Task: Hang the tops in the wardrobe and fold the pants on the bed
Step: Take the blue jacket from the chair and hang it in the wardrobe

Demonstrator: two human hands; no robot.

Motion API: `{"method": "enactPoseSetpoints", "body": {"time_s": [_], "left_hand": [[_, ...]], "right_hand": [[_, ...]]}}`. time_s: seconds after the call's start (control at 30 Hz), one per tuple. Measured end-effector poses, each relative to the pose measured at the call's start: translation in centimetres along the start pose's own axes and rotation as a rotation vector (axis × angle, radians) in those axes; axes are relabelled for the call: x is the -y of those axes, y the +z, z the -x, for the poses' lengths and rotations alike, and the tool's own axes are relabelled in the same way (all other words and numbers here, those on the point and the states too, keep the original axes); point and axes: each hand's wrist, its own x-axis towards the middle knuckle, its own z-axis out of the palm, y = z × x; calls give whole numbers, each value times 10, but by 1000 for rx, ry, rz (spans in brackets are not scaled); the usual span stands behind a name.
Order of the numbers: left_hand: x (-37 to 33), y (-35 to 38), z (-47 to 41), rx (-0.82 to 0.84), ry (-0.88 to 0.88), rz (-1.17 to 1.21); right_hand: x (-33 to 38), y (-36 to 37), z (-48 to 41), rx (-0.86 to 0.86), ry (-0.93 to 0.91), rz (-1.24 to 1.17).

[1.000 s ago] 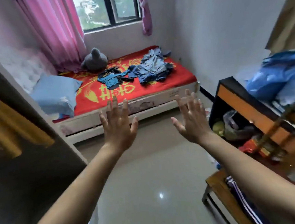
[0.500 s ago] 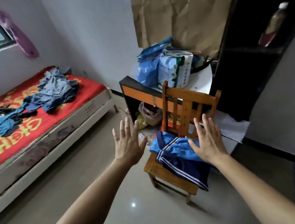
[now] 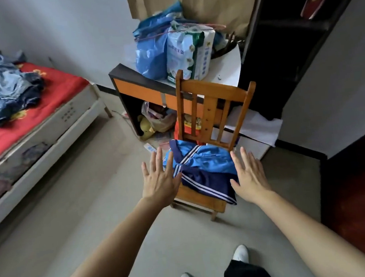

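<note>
A blue and navy garment with white stripes [image 3: 204, 169] lies heaped on the seat of a wooden chair [image 3: 212, 100]. My left hand [image 3: 159, 180] is held out with fingers spread at the chair's left side, holding nothing. My right hand [image 3: 249, 176] is spread the same way at the garment's right side, also holding nothing. A pile of blue denim clothes [image 3: 2, 85] lies on the bed with the red cover [image 3: 62, 87] at the left.
Behind the chair stands a black and orange desk [image 3: 141, 86] loaded with blue bags [image 3: 152, 52] and a white pack [image 3: 189, 53]. A dark shelf unit [image 3: 284, 47] rises at the right. Bags and clutter sit under the desk. My feet show at the bottom.
The view has swung right from the bed toward the chair and come closer to it. Both spread hands stayed raised and now frame the garment on the seat.
</note>
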Motion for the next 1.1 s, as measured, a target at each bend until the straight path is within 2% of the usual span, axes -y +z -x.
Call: {"method": "enactPoseSetpoints", "body": {"time_s": [0.3,0.5,0.63,0.83,0.93,1.1], "left_hand": [[-46,41,-98,160,-33,-24],[-86,121,-173,339,-284,75],[-104,181,-216,408,-346,102],[-84,282,-269,470,-407,215],[-59,334,-303,486,-379,175],[-26,384,-323,498,-384,81]], "right_hand": [[-73,28,-87,138,-23,-105],[-128,73,-179,298,-42,-148],[-149,128,-229,373,-69,-154],[-151,225,-277,473,-32,-203],[-149,275,-291,491,-38,-155],[-143,334,-310,451,149,-193]]}}
